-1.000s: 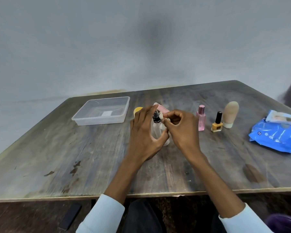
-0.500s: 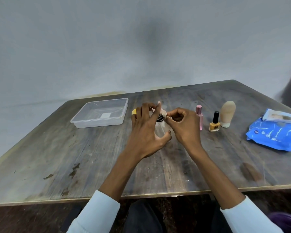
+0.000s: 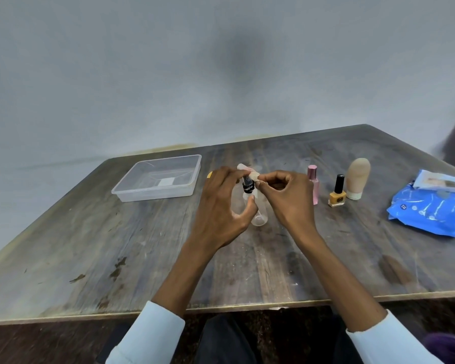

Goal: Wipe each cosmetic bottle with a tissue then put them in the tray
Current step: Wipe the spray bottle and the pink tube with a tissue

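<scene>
- left hand [image 3: 221, 206] curled round a clear spray bottle [image 3: 258, 208] with black nozzle, thumb pressed on its front, fingers arched over the top; bottle is up off the bench [image 3: 116, 245], tilted, mid-scene
- right hand [image 3: 286, 198] pinched narrow on a small wad of tissue [image 3: 254, 176], held against the bottle's nozzle area
- clear tray [image 3: 155, 190] sits far left on the bench, well apart from the hands, only a white label showing on its bottom
- right of the hands, standing upright: pink bottle [image 3: 313, 179], partly hidden by the right hand; yellow nail polish [image 3: 337, 195] with black cap; beige bottle [image 3: 357, 177]
- blue wipes pack [image 3: 428, 208] near the right edge, cut off by the frame
- hard to make out: a yellow item [image 3: 209, 175] and a pale pink thing [image 3: 243, 167] behind the left hand, mostly hidden
- bottle's back side is covered by the fingers
- pale sleeves at the bottom edge, cropped
</scene>
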